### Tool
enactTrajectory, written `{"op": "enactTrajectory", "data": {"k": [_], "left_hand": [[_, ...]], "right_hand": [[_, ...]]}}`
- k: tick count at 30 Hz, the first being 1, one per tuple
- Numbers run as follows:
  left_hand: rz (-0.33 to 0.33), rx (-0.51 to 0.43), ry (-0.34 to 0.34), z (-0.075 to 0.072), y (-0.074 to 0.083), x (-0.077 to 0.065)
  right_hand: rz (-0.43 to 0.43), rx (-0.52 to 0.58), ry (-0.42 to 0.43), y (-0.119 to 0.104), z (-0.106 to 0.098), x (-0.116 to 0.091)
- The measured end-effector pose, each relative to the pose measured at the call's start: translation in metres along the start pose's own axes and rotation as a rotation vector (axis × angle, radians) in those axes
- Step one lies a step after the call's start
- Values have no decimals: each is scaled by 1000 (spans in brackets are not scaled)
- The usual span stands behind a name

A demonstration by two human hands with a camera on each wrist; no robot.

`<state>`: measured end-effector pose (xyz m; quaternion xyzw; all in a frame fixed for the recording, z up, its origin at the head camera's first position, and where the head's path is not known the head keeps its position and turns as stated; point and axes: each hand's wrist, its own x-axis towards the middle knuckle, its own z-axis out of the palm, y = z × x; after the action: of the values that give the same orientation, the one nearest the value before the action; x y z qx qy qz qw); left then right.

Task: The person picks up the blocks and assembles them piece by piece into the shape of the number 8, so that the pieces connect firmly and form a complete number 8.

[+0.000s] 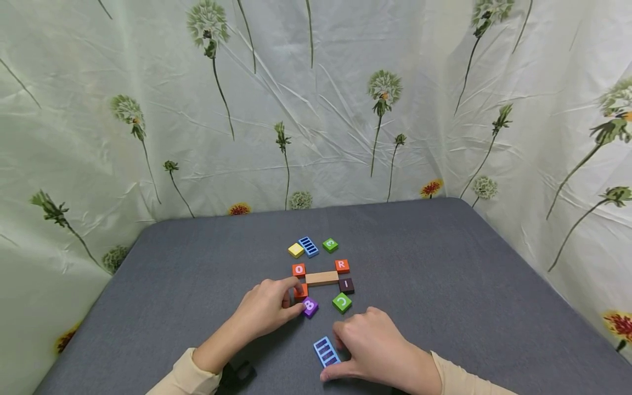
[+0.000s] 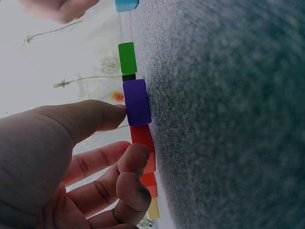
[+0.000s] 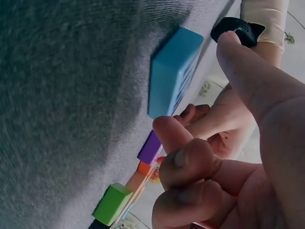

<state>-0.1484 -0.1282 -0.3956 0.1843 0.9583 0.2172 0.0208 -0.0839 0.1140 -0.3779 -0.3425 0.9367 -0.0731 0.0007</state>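
Block [image 1: 327, 352], blue, rectangular, likely wooden: probably light, stiff; grip 2 long edges. Right hand [image 1: 370, 343] parted beside it; left hand [image 1: 266, 309] loosely spread, thumb at purple square likely-wooden block [image 1: 311, 309].

From here, the left hand [image 1: 269, 306] partly hides a red block [image 1: 304, 291]. The right hand [image 1: 373, 344] obscures a blue barred block [image 1: 325, 349] slightly.

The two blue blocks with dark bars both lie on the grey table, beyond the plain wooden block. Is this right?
Not both: the head view shows one blue block beyond the plain wooden block, but the other blue block on its near side, beside the right hand. Both lie on the grey table.
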Motion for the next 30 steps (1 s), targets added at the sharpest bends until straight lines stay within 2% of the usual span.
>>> {"op": "enactTrajectory", "data": {"k": [3,13,17,30], "left_hand": [[0,-1,-2,0,0,0],[1,-20,0,0,0,-1],[-1,-19,-3,0,0,-1],[-4,-9,0,0,0,-1]], "right_hand": [[30,1,-46,-1,1,1],[31,-16,-76,-2,2,2],[37,12,-109,1,1,4],[34,73,-76,13,-4,8]]}}
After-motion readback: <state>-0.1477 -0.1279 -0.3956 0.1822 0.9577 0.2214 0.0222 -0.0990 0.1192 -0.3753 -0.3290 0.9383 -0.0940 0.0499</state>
